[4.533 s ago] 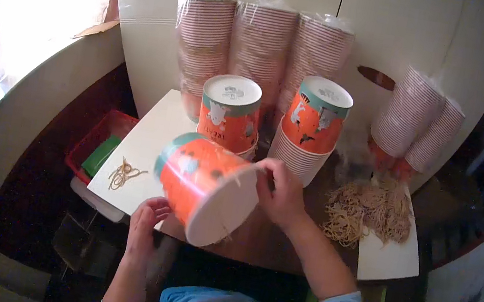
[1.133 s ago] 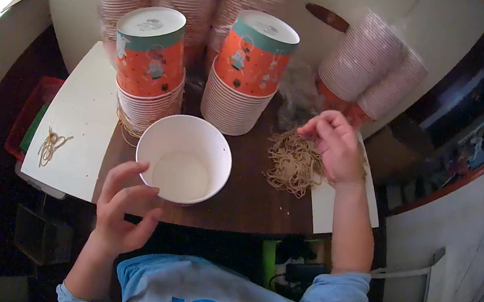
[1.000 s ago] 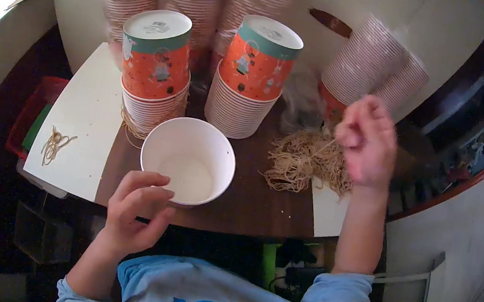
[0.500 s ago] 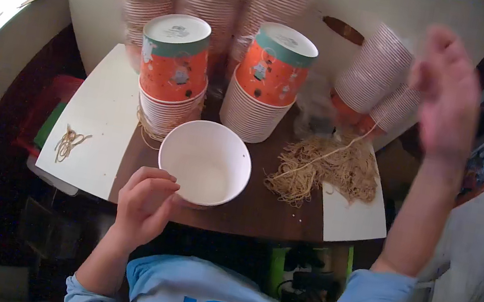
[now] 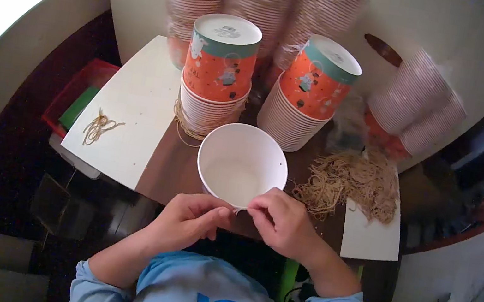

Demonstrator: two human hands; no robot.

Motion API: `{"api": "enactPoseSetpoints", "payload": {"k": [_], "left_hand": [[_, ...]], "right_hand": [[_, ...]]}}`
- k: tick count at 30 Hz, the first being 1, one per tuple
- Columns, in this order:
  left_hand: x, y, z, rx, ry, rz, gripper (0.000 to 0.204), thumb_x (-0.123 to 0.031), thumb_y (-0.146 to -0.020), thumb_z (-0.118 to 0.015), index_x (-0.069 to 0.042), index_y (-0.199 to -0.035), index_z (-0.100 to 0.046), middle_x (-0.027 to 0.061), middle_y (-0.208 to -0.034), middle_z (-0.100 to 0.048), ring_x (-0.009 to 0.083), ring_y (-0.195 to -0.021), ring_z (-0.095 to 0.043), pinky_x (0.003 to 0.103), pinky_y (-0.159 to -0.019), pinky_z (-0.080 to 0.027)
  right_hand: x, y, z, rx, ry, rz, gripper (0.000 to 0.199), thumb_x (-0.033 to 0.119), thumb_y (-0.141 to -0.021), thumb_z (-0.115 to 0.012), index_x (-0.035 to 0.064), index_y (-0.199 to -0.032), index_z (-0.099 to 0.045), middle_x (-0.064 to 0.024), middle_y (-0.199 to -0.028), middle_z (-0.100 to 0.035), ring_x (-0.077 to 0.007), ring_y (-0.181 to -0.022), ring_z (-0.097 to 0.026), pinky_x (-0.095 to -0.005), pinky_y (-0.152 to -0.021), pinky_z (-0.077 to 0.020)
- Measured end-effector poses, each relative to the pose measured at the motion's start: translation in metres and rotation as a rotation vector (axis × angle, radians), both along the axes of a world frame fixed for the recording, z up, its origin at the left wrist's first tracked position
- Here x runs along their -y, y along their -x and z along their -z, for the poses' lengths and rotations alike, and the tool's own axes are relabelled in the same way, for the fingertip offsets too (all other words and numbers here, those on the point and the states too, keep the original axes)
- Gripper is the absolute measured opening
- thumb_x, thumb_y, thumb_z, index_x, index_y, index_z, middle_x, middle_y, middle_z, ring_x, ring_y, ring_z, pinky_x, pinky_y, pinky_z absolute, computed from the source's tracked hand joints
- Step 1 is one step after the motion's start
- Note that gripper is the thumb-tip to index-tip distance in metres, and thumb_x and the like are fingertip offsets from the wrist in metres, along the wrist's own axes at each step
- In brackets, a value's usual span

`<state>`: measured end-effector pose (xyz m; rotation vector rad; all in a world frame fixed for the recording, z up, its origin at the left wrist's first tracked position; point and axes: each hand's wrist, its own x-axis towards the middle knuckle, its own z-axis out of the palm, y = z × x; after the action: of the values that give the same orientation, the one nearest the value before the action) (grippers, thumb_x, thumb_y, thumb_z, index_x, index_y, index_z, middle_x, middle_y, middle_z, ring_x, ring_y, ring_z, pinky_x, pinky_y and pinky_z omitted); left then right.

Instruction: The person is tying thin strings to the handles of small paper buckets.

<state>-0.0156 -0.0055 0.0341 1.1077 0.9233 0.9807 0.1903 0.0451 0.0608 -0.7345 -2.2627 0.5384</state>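
Note:
A white-lined paper bucket (image 5: 234, 175) stands mouth up at the table's near edge, with a small dark hole high in its right wall. Just in front of its near rim, my left hand (image 5: 195, 220) and my right hand (image 5: 284, 222) almost meet, fingertips pinched together. A short bit of pale string (image 5: 238, 210) shows between them; the rest is hidden by the fingers. To the right of the bucket lies a tangled heap of tan string (image 5: 351, 185).
Behind the bucket are two upside-down bucket stacks, left (image 5: 220, 70) and right (image 5: 317, 87), orange and green on top. Tall plastic-wrapped stacks (image 5: 260, 7) stand at the back, and more stacks (image 5: 414, 100) lean at the right. A few loose strings (image 5: 99, 127) lie at the left.
My right hand has come down from high on the right, where a strand trailed from it to the heap. It now meets my left hand at the bucket's near rim, string between them.

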Motion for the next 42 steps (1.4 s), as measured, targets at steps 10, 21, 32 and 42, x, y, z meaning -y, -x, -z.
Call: {"api": "enactPoseSetpoints", "payload": {"k": [10, 21, 32, 42], "left_hand": [[0.000, -0.006, 0.005, -0.020, 0.045, 0.122, 0.023, -0.021, -0.094, -0.055, 0.000, -0.095, -0.063, 0.0026, -0.077, -0.064, 0.0064, -0.061, -0.056, 0.019, -0.054, -0.045], [0.004, -0.008, 0.007, -0.005, 0.090, 0.071, 0.019, -0.017, -0.092, -0.058, 0.001, -0.097, -0.063, 0.0038, -0.080, -0.065, 0.0073, -0.065, -0.058, 0.020, -0.058, -0.048], [0.010, -0.009, 0.013, -0.096, -0.009, 0.022, 0.015, -0.011, -0.089, -0.060, 0.002, -0.094, -0.064, 0.0031, -0.078, -0.063, 0.0059, -0.069, -0.058, 0.022, -0.061, -0.049], [0.015, -0.011, 0.013, -0.831, -1.383, -0.348, 0.028, -0.004, -0.062, -0.071, 0.000, -0.088, -0.064, 0.0062, -0.084, -0.059, 0.0159, -0.064, -0.055, 0.028, -0.053, -0.039]], "right_hand": [[0.008, 0.003, 0.011, 0.071, -0.269, -0.041, 0.014, 0.009, -0.075, -0.068, 0.0070, -0.084, -0.058, -0.0056, -0.070, -0.053, -0.0232, -0.058, -0.057, -0.0337, -0.052, -0.0469], [0.011, -0.003, 0.010, 0.173, -0.388, -0.052, 0.009, 0.011, -0.075, -0.063, 0.0074, -0.082, -0.058, -0.0036, -0.065, -0.048, -0.0192, -0.055, -0.053, -0.0317, -0.047, -0.0433], [0.016, -0.003, 0.012, 0.183, -0.460, -0.085, 0.013, 0.010, -0.073, -0.061, 0.0059, -0.085, -0.057, -0.0026, -0.064, -0.045, -0.0176, -0.055, -0.051, -0.0312, -0.047, -0.0419], [0.024, 0.001, 0.005, -0.018, 0.117, -0.103, 0.010, 0.009, -0.076, -0.066, 0.0045, -0.083, -0.060, -0.0082, -0.072, -0.054, -0.0234, -0.061, -0.057, -0.0328, -0.053, -0.0458]]}}
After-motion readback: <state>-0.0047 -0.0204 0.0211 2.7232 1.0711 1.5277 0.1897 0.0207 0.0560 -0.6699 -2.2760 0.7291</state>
